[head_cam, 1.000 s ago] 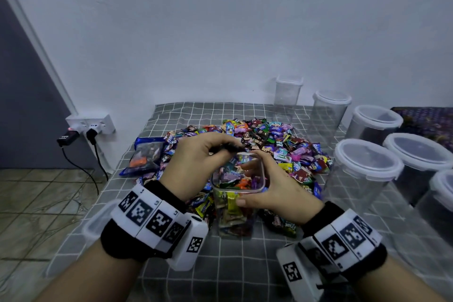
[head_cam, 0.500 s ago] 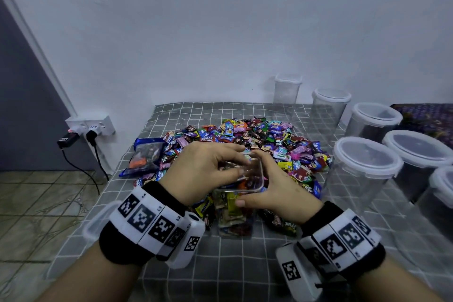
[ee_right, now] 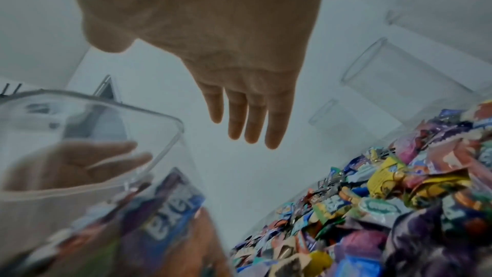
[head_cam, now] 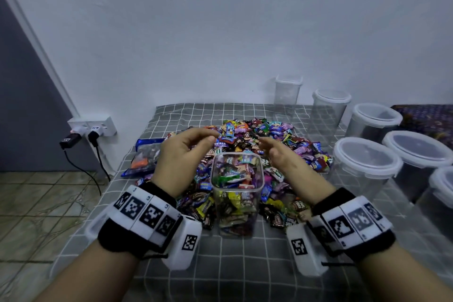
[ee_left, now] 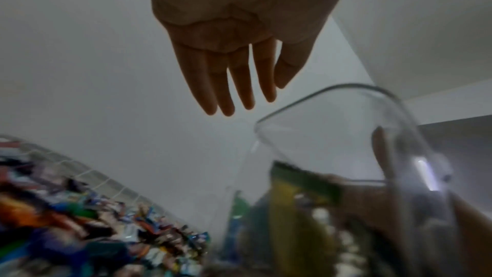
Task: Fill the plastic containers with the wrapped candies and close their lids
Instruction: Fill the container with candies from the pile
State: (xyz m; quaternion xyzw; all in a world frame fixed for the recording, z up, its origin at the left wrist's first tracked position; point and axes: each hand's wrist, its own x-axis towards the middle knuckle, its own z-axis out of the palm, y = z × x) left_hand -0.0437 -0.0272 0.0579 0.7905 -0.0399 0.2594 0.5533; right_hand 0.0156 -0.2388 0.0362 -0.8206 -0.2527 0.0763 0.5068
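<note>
Both the left hand (head_cam: 182,152) and right hand (head_cam: 282,158) hover loose and empty beside the nearly full tub (head_cam: 236,191) standing before the candies (head_cam: 289,140), so I'd scoop small handfuls, dropping them squarely inside.

The open mouth of the square container (head_cam: 237,171) is left free from above. It is flanked by the left hand (head_cam: 182,157) and right hand (head_cam: 282,158). The far side is blocked by the candy pile (head_cam: 264,140), the right by lidded containers (head_cam: 367,169).

Checked cloth (head_cam: 245,265); wall socket (head_cam: 92,127); tiled floor (head_cam: 36,203).
</note>
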